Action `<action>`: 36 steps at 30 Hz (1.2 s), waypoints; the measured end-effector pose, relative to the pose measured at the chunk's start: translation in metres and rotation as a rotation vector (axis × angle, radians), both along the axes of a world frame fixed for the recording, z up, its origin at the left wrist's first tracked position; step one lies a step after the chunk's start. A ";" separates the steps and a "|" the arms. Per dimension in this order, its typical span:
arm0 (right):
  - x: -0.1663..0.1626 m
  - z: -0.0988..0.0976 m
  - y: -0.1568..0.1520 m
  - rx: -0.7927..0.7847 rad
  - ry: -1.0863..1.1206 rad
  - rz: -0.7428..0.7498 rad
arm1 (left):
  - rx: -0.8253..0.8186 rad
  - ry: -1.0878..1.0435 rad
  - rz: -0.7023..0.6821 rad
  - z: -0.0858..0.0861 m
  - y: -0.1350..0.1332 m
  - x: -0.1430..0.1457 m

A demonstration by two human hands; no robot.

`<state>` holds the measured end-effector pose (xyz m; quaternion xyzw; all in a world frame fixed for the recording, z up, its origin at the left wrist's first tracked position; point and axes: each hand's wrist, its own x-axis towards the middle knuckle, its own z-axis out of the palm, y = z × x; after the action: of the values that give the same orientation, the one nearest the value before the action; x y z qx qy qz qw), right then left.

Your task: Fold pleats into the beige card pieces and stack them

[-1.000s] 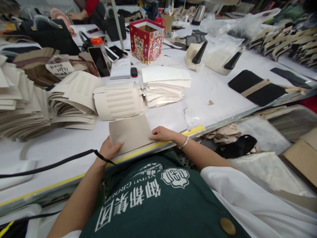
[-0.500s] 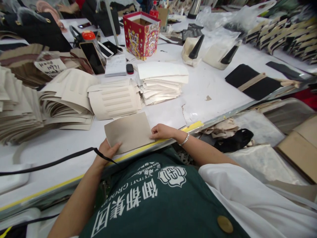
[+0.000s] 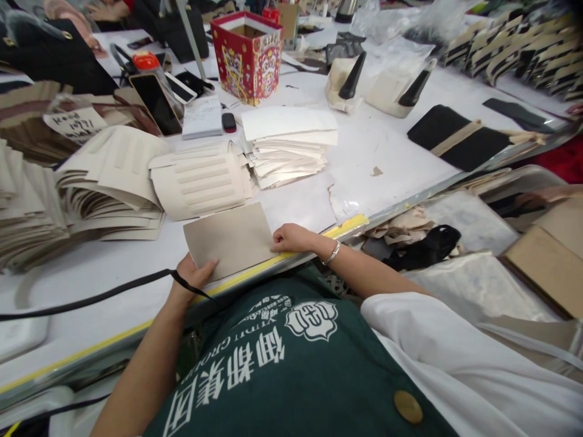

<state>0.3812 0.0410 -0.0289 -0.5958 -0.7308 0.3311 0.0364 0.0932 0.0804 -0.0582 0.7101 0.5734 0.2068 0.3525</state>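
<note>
A flat greyish-beige rectangular panel [image 3: 230, 241] lies tilted at the table's front edge, between my two hands. My left hand [image 3: 195, 273] is closed on its lower left corner, thumb on top and the other fingers hidden underneath. At the right edge, my right hand [image 3: 291, 238] has its fingers curled in and pinches the panel's side. Just behind the panel sits a stack of cream pieces with raised strips [image 3: 200, 182]. A black strap [image 3: 91, 300] runs from the left towards my left wrist.
Behind are a pile of white pieces [image 3: 289, 145], a red patterned box [image 3: 248, 57] and a phone [image 3: 155, 104]. More curved panels [image 3: 112, 176] stand left. Two black-handled tools [image 3: 350, 79] and black pieces [image 3: 460, 136] lie right. A cardboard box [image 3: 546, 255] sits below the table edge.
The view has shifted slightly, so the scene sits a little further left. Both hands keep their hold on the panel. Part of another person's arm now shows near the cardboard box.
</note>
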 end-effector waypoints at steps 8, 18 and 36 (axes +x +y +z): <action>0.003 -0.002 0.002 0.025 -0.013 0.063 | -0.005 0.043 0.004 0.000 0.001 -0.001; 0.001 -0.001 0.000 0.061 -0.063 0.084 | 0.009 0.077 -0.001 0.003 0.000 0.000; -0.008 0.002 -0.009 0.050 -0.173 0.084 | -0.058 0.197 -0.186 0.026 -0.007 -0.012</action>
<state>0.3730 0.0319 -0.0273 -0.5898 -0.7636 0.2616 -0.0258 0.0808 0.0731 -0.0322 0.7664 0.5428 0.0857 0.3326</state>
